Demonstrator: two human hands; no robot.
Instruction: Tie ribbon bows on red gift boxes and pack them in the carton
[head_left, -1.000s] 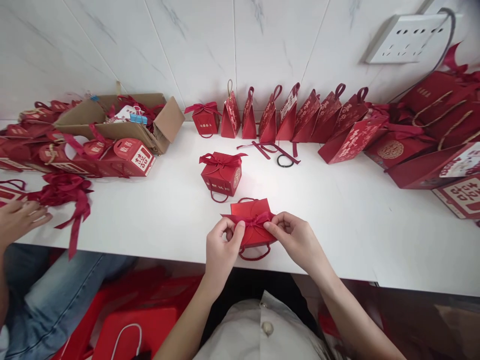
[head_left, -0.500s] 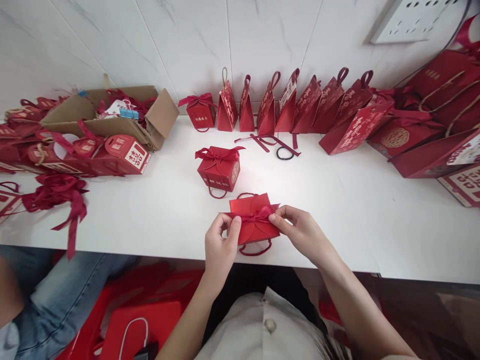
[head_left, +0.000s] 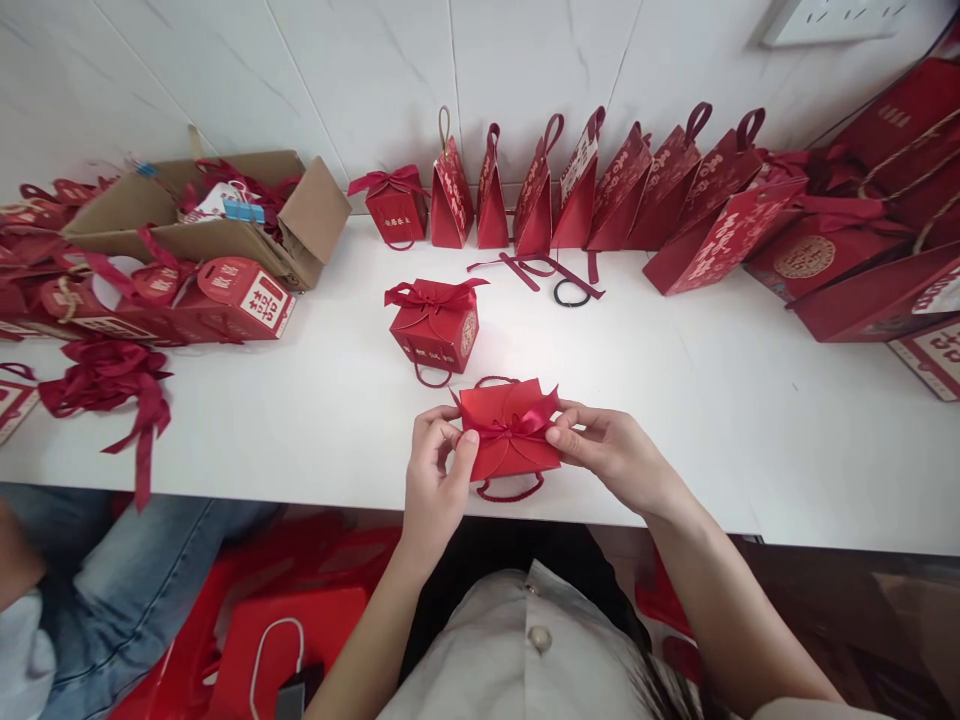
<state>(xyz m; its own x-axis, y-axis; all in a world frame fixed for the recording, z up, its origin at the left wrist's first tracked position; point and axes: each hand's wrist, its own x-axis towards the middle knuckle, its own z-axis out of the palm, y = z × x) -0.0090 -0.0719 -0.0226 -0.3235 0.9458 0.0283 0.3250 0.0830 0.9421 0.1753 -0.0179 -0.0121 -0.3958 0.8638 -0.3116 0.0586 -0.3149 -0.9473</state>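
Note:
A small red gift box (head_left: 491, 405) with folded petal-like flaps sits near the table's front edge, a cord handle showing at its front and back. Across its top runs a shiny red ribbon (head_left: 534, 414), knotted in the middle, with pointed ends sticking up at both sides. My left hand (head_left: 439, 475) pinches the ribbon at the box's left side, thumb on top. At the right side, my right hand (head_left: 611, 450) is closed on the other part of the ribbon, its fingertips against the box edge. Just behind stands a similar gift box (head_left: 435, 325) with a tied bow.
Along the wall stand several triangular red boxes (head_left: 534, 200) with loops. Loose ribbon pieces and a black hair tie (head_left: 571, 293) lie before them. To the left are an open cardboard box (head_left: 225, 240) and a ribbon heap (head_left: 105, 375). Another person's jeans (head_left: 142, 590) show at lower left.
The ribbon ends, stretched out sideways before, now point upward beside the box. Both hands have shifted slightly along the box's sides. The whole view has tilted down a little.

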